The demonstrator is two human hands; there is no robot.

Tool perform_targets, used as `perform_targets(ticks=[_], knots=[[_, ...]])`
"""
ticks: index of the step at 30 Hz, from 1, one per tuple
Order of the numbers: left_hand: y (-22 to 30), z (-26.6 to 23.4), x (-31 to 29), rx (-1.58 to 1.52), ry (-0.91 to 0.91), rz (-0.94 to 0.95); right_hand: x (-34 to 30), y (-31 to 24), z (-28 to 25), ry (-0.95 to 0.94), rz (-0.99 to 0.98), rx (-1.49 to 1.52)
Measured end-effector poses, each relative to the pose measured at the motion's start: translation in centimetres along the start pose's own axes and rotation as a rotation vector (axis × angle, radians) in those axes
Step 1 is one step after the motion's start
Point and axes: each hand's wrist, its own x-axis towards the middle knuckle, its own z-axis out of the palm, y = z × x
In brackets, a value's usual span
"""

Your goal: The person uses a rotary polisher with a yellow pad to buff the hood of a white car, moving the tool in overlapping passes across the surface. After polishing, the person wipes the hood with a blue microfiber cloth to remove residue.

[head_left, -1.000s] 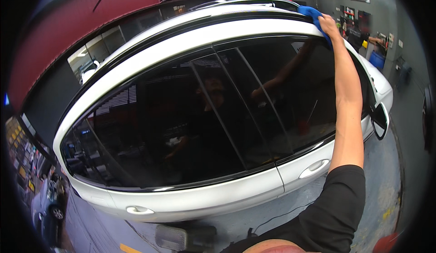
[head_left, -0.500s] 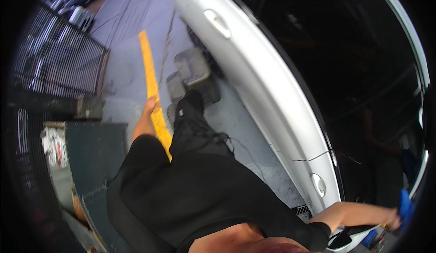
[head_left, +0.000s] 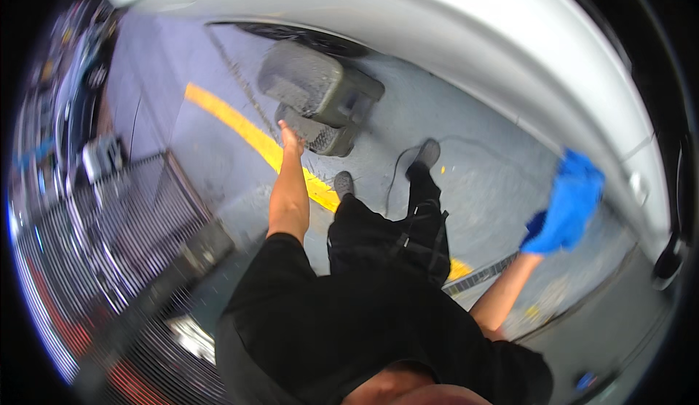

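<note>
My left hand is stretched forward over the floor with nothing in it, its fingers loosely apart and a little blurred. In the picture it lies at the lower step of a grey plastic step stool; whether it touches the stool I cannot tell. A blue cloth hangs in folds from my right hand, which it covers almost wholly, so the fingers do not show. That cloth is out to the right, in front of the lower side of a silver-white car.
The car's side curves across the top and right, with a dark tyre behind the stool. A yellow line crosses the grey floor, and a thin dark cable lies near my feet. A slatted metal gate stands at the left.
My view has turned, so the car now spans the top. The right hand has come from the far lower right with the blue cloth. My left hand now appears beside the stool.
</note>
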Motion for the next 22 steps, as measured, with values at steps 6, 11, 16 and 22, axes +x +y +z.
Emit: perform_targets(ticks=[6,11,16,22], knots=[[-0.7,-1.9,14.4,-0.243,-0.113,-0.126,-16.1,19.3,-8.0,0.177,0.231,0.396],[-0.3,0.7,17.9,-0.356,-0.47,-0.043,-29.0,28.1,-10.8,0.286,0.146,0.587],[-2.5,3.1,15.5,-0.321,-0.413,-0.084,-37.2,27.3,-8.9,0.524,-0.003,0.675],[-8.2,7.1,12.0,-0.54,-0.644,0.213,-39.5,20.2,-3.1,0.795,-0.112,0.398]])
